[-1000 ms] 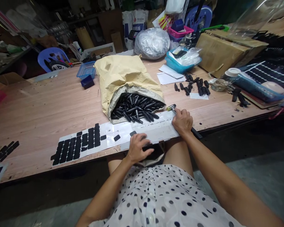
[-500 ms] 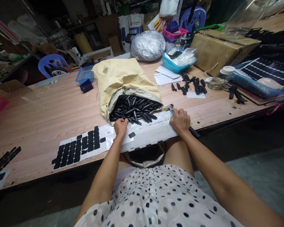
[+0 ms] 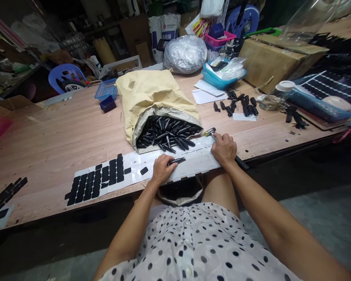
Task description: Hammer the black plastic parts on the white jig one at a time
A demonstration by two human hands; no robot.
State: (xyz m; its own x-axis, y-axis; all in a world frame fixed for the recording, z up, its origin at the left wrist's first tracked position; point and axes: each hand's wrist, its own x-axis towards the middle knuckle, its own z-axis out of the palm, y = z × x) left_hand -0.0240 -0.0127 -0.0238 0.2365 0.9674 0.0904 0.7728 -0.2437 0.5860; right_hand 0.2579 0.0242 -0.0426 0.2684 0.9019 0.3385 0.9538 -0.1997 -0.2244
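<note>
My left hand [image 3: 163, 168] is closed on a slim black pointed plastic piece [image 3: 178, 160], held over the white board [image 3: 190, 166] along the table's front edge. My right hand [image 3: 224, 148] grips a small hammer [image 3: 210, 132] by its black handle; the head has a yellowish end and rests near the board's right part. Just beyond my hands lies a tan sack [image 3: 152, 88], its mouth towards me, with many similar black pieces [image 3: 166, 132] spilling out. A loose black sticker [image 3: 144, 171] sits left of my left hand, beside a sheet of black stickers [image 3: 89, 185].
Below the board, an open bag [image 3: 179, 197] hangs at my lap. Short black parts [image 3: 245, 105] lie on the right, near a cardboard box [image 3: 272, 58] and a turquoise basket [image 3: 222, 78]. A blue basket [image 3: 106, 90] stands left of the sack.
My left hand has moved from the sack's mouth towards me and right, bringing a black piece over the board. My right hand keeps its hold on the hammer, almost unmoved.
</note>
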